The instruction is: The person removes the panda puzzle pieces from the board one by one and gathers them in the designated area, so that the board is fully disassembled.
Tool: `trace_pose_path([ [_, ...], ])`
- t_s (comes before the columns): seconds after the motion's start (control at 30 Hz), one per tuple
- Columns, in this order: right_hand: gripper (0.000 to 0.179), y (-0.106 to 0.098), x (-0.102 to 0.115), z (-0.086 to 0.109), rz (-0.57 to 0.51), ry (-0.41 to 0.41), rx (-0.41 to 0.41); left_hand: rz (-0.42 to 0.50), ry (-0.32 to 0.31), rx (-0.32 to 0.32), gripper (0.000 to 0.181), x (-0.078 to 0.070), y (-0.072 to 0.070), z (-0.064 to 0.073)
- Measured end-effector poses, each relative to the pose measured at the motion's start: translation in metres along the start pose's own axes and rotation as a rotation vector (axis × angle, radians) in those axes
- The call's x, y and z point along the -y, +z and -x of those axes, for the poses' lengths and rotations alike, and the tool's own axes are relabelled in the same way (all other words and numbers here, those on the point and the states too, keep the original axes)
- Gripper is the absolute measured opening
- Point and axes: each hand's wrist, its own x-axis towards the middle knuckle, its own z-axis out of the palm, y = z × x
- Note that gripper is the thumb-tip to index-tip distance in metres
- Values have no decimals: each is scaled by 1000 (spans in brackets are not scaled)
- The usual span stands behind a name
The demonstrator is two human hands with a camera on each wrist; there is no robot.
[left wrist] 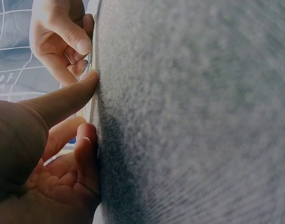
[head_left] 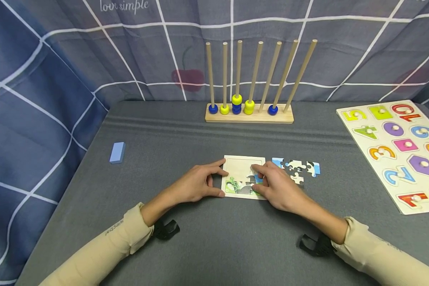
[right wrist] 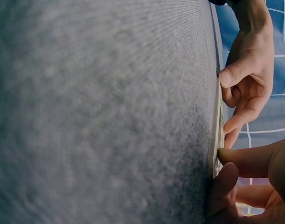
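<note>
A square wooden puzzle board (head_left: 237, 164) lies flat, with green, white and grey picture pieces fitted along its lower part. My left hand (head_left: 199, 183) holds the board at its left side, thumb near the lower corner and fingers along the edge. Over the board's right side, my right hand (head_left: 280, 186) holds a blue-and-grey jigsaw piece (head_left: 258, 179) between thumb and index finger, partly hidden by the fingers. Several loose jigsaw pieces (head_left: 296, 166) lie right of the board. Both wrist views show the left hand (left wrist: 63, 140) and right hand (right wrist: 254, 182) low at the board's edge.
Behind the board stands a wooden peg rack (head_left: 250, 118) with blue and yellow beads. A number-and-shape puzzle board (head_left: 375, 137) lies at the right. At the left is a small blue block (head_left: 117, 153). A checked curtain (head_left: 146, 51) hangs behind the grey table (head_left: 221, 246).
</note>
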Motion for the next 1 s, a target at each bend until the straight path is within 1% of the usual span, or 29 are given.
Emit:
trace_pose_path([
  [0.23, 39, 0, 1, -1, 19, 5, 10, -8, 3, 0, 50, 0, -1, 0],
  [0.7, 35, -3, 5, 1, 7, 29, -15, -4, 13, -5, 50, -1, 0, 0],
  [0.87, 36, -3, 6, 3, 62, 5, -35, 2, 11, -2, 50, -2, 0, 0],
  [1.0, 38, -4, 6, 5, 78, -19, -57, 2, 13, -3, 50, -2, 1, 0],
])
